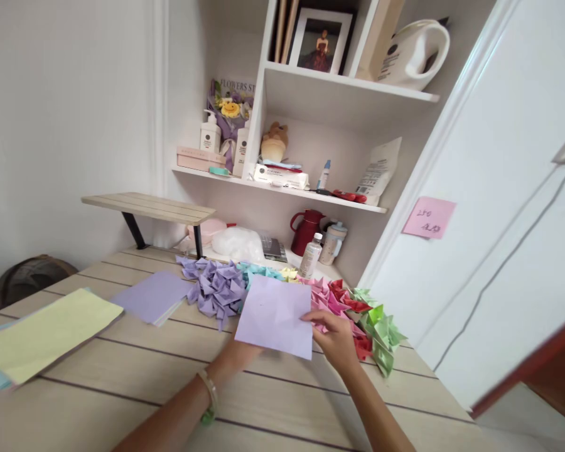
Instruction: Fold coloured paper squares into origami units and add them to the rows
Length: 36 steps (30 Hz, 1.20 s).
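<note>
A square sheet of light purple paper (275, 317) is held up above the table in front of me. My right hand (335, 339) pinches its right edge between thumb and fingers. My left hand (245, 353) is behind the sheet's lower left part, so its fingers are hidden; a bracelet circles that wrist. Just beyond the sheet lie heaps of folded paper pieces: purple ones (216, 285) to the left, blue ones (258, 271) behind, pink and red ones (332, 298) to the right, and green ones (383, 333) at the far right.
On the left lie a stack of purple paper (155, 294) and a stack topped with yellow paper (51, 329). A small raised stand (148, 207) rises at the table's back left. Behind the heaps stand a clear bottle (310, 256), a red jug (306, 231) and a tumbler (333, 243).
</note>
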Tool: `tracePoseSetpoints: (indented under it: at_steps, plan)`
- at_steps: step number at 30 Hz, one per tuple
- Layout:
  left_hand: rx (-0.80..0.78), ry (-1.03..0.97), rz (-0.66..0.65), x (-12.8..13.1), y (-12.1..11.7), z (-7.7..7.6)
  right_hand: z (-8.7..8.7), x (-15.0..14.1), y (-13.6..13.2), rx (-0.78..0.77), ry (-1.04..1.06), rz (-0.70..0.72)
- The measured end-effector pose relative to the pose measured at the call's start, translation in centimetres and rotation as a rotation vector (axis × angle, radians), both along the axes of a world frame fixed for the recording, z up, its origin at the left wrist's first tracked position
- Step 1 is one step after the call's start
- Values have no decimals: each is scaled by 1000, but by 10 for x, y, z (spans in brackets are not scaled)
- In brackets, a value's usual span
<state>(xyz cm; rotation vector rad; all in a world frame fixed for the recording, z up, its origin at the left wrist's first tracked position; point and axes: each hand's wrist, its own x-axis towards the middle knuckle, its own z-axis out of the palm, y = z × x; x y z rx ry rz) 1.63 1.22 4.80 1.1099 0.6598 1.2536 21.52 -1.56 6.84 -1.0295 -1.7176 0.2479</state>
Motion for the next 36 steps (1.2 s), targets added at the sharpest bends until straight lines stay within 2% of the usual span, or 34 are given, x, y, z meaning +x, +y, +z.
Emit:
tracePoseSetpoints:
  at_steps: [3,7,10,14,16,18,21,24,28,31,34,36]
  plan:
    - [118,21,-40,-7,1,3,-8,22,-2,-96,104,-5]
    - [151,168,14,-9,9,3,-11,28,-1,-189,182,24]
    - [101,189,121,-7,14,1,-14,19,1,-265,287,26]
    - [63,42,231,-4,13,2,-23,-2,4,-339,562,82]
    - [63,-20,260,-4,11,4,-28,-13,4,-349,635,110]
    - [69,-29,220,-3,8,5,-32,-20,3,-330,641,100]
    - [77,27,69,-1,4,4,-34,-25,0,-290,560,63]
    - [62,84,-40,1,3,-2,-32,-24,-4,-253,339,98]
    - [17,101,-74,1,7,-5,-25,-17,-7,-207,70,222]
    - [9,138,-55,0,9,-6,-23,-12,-5,-193,116,200]
    - [52,206,-26,0,9,-8,-25,-11,0,-241,268,132]
    - [103,268,33,2,9,-8,-28,-13,3,-305,415,147]
